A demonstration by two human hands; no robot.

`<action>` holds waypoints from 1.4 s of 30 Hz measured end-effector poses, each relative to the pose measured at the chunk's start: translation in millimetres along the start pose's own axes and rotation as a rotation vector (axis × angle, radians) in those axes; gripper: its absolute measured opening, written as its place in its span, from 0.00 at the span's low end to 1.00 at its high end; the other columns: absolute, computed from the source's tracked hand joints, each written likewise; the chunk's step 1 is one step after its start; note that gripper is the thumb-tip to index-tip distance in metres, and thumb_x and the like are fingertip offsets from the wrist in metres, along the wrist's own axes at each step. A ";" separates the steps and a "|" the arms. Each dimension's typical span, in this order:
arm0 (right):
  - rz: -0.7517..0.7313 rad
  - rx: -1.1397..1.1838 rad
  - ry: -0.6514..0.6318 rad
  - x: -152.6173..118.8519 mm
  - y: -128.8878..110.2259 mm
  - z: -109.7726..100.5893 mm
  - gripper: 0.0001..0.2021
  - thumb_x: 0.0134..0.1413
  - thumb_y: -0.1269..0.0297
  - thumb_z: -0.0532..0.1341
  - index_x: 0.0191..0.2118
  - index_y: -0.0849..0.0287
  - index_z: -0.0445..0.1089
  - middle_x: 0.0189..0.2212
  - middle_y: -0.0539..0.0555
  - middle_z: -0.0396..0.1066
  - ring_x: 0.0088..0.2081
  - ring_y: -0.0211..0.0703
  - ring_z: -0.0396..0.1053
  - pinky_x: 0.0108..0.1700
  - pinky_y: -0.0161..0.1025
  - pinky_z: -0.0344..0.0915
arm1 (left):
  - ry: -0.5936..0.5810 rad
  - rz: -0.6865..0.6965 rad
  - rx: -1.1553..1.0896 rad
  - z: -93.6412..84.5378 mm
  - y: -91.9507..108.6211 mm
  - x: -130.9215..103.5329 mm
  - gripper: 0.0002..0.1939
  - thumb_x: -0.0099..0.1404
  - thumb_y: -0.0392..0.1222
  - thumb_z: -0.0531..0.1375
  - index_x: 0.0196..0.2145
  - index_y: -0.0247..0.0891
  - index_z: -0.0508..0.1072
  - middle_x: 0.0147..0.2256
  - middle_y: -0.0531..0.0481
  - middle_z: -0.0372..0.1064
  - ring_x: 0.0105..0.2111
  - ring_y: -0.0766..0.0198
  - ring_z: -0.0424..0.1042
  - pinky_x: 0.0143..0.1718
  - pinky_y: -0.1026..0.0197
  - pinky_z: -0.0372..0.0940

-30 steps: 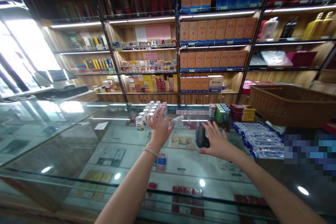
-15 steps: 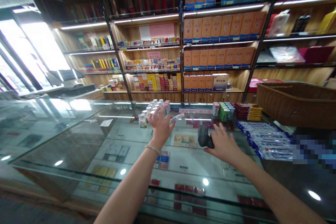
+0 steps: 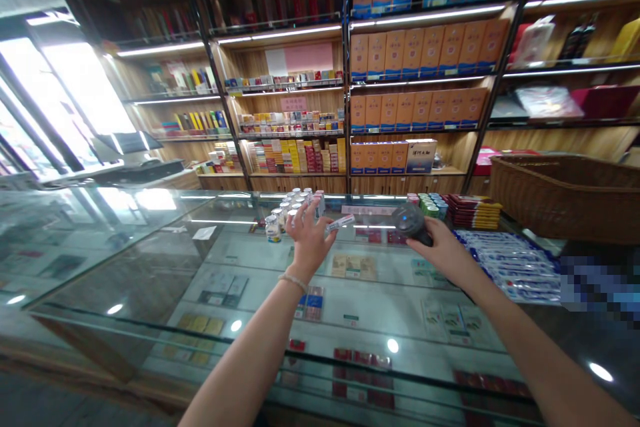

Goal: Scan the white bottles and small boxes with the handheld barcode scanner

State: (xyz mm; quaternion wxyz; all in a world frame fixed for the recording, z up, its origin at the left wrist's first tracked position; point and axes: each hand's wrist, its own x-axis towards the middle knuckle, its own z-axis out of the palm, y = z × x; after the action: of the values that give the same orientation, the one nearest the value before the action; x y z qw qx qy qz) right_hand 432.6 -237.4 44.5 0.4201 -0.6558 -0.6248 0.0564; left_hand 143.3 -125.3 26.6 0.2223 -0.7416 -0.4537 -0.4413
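We found the left hand [image 3: 307, 240] grasping a small white box [image 3: 341, 223] above the glass tabletop [image 3: 150, 260]; the right hand [image 3: 443, 250] gripped a dark scanner [image 3: 411, 221] beside it.

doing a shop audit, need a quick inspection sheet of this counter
surface: glass counter, goods displayed under it.
job's things: small tube in left hand; black scanner in right hand.
clutter: small bottles, cans, red packs, blue-white packets, wicker basket.
hands: both closed on their items, raised above the glass.
cables: nothing seen.
surroundings: lit shelves of boxes.
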 end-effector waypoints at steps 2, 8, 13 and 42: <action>0.018 0.126 0.052 -0.2 -7.2 -10.9 0.24 0.54 0.52 0.60 0.53 0.59 0.71 0.57 0.63 0.69 0.59 0.57 0.69 0.57 0.50 0.71 | -0.003 0.000 -0.006 -0.3 1.0 -0.2 0.06 0.62 0.48 0.68 0.36 0.47 0.80 0.66 0.46 0.64 0.66 0.40 0.57 0.66 0.33 0.42; 0.218 0.432 -0.281 -15.9 -46.7 -30.7 0.27 0.58 0.51 0.59 0.60 0.54 0.63 0.49 0.58 0.75 0.26 0.39 0.75 0.21 0.34 0.68 | -0.028 -0.013 -0.033 -2.8 5.9 -0.3 0.06 0.64 0.50 0.66 0.37 0.48 0.80 0.66 0.47 0.64 0.67 0.41 0.56 0.67 0.34 0.42; 0.230 0.435 -0.436 -33.5 -68.6 -9.5 0.26 0.58 0.50 0.61 0.59 0.55 0.65 0.26 0.47 0.74 0.13 0.33 0.62 0.16 0.31 0.58 | -0.037 -0.011 -0.025 -3.5 5.1 -1.1 0.07 0.64 0.50 0.66 0.37 0.48 0.80 0.66 0.47 0.65 0.67 0.41 0.57 0.66 0.35 0.43; 0.053 0.108 -0.394 -54.3 -87.9 15.6 0.19 0.51 0.64 0.65 0.49 0.56 0.64 0.35 0.53 0.79 0.34 0.48 0.77 0.32 0.35 0.61 | -0.024 0.000 -0.010 -6.1 4.3 0.1 0.07 0.64 0.50 0.66 0.38 0.49 0.81 0.64 0.46 0.66 0.66 0.40 0.58 0.64 0.33 0.46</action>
State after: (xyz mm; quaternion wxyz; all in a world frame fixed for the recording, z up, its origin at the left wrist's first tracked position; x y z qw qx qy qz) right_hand 343.9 -288.7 64.6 0.3226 -0.6246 -0.6736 0.2282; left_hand 144.3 -131.8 30.1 0.2132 -0.7479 -0.4542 -0.4346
